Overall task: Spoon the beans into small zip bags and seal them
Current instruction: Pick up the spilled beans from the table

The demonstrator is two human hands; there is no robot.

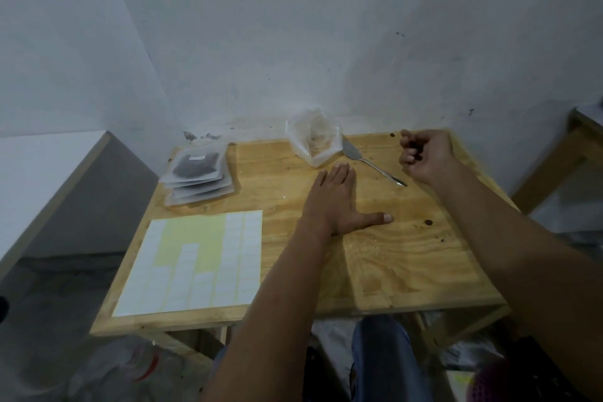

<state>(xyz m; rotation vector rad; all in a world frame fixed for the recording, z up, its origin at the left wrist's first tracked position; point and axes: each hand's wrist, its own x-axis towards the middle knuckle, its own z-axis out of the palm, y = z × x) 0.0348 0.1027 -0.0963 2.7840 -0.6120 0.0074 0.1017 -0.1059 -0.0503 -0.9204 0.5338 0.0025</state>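
A stack of small zip bags (198,178) with dark beans inside lies at the table's back left. A crumpled clear plastic bag (314,137) sits at the back centre against the wall. A metal spoon (372,161) lies just right of it, handle pointing toward the front right. My left hand (337,202) rests flat on the wooden table (408,264), fingers together, thumb spread, holding nothing. My right hand (424,153) hovers at the back right, beyond the spoon's handle, fingers curled in; whether anything small is inside it cannot be seen.
A sheet of white stickers on yellow backing (195,264) covers the front left of the table. A few dark beans (428,222) lie loose on the right. A grey-white box (49,192) stands left of the table; another wooden piece (574,153) at far right.
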